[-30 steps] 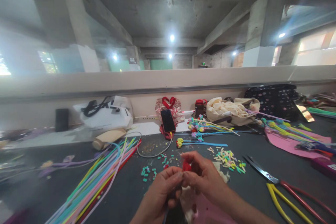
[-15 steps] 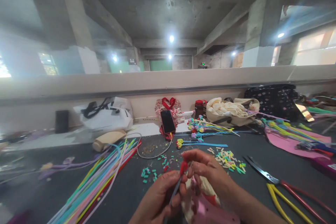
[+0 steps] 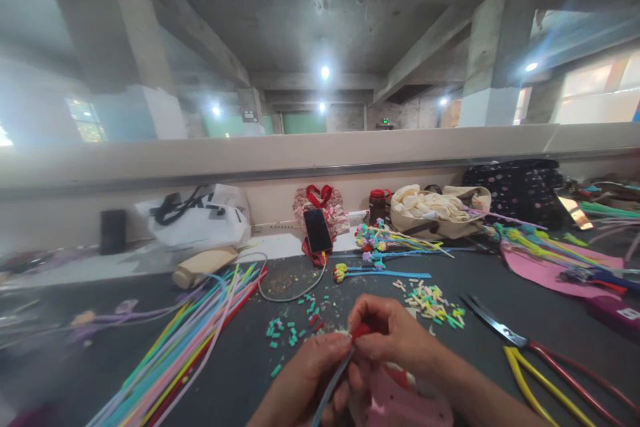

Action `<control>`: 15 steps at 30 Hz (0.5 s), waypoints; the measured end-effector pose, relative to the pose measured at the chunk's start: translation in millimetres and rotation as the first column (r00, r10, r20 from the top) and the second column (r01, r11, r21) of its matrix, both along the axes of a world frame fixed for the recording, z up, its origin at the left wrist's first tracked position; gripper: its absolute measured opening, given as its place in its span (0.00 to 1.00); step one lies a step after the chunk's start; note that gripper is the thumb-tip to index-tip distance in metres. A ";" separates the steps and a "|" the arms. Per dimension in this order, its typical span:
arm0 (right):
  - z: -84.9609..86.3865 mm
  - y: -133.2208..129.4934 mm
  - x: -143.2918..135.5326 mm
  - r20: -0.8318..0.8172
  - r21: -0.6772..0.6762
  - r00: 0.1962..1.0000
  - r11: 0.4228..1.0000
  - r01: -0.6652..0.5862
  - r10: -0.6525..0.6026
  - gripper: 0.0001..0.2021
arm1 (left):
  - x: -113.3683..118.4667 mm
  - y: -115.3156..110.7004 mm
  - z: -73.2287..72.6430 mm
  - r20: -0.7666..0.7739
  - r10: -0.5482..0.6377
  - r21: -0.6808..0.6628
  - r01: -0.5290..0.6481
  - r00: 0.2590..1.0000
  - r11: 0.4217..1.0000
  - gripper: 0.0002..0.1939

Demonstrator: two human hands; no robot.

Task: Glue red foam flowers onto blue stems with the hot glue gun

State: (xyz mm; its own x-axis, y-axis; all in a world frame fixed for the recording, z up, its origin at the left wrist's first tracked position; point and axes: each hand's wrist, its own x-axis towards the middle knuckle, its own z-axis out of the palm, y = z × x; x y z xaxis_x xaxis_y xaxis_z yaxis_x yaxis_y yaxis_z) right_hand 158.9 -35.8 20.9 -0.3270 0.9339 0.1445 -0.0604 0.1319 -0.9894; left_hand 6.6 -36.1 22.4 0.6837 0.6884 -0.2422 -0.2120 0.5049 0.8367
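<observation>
My left hand [image 3: 315, 367] is closed around a bluish-grey pipe cleaner [image 3: 331, 383], which runs down toward the bottom edge. My right hand [image 3: 395, 337] pinches a small fuzzy red piece [image 3: 361, 331] at the upper end of that stem. The fingertips of both hands meet there and partly cover the red piece. Below my right wrist lies a smooth pink plastic object [image 3: 405, 403], partly hidden, with something pale and red beside it. Short cut teal pieces [image 3: 280, 330] are scattered beyond my left hand.
Long coloured pipe cleaners [image 3: 185, 347] lie at left. Yellow and cream cut pieces [image 3: 435, 303] are piled right of centre, near large scissors [image 3: 510, 333] with red and yellow handles. Farther back are finished-looking stems [image 3: 385, 273], a charging phone [image 3: 319, 232] and bags [image 3: 200, 217].
My right hand has moved down and left and its fingers have closed over the red piece. Both hands are now closer together, and more of the bluish stem shows.
</observation>
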 end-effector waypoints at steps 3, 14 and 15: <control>-1.4 2.0 1.2 0.035 0.007 0.999 0.999 0.036 -0.037 0.06 | -2.8 4.1 -4.6 -0.040 0.025 0.018 -0.025 0.999 1.000 0.15; -2.1 4.3 8.9 0.010 0.153 0.994 0.983 0.103 -0.106 0.22 | -6.4 10.7 -9.9 -0.111 0.268 0.114 -0.255 0.957 0.960 0.13; -1.2 5.8 10.0 -0.002 0.172 0.991 0.976 0.135 -0.137 0.23 | -7.4 11.2 -9.2 -0.092 0.275 0.063 -0.270 0.957 0.961 0.12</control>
State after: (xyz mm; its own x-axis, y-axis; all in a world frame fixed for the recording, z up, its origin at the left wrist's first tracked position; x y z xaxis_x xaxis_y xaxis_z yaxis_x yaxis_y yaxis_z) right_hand 169.0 -30.0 19.7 -0.2009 0.9312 0.3040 -0.0208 0.3062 -0.9517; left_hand -0.9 -24.9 13.2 0.4432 0.8579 -0.2600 -0.2509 0.3972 0.8828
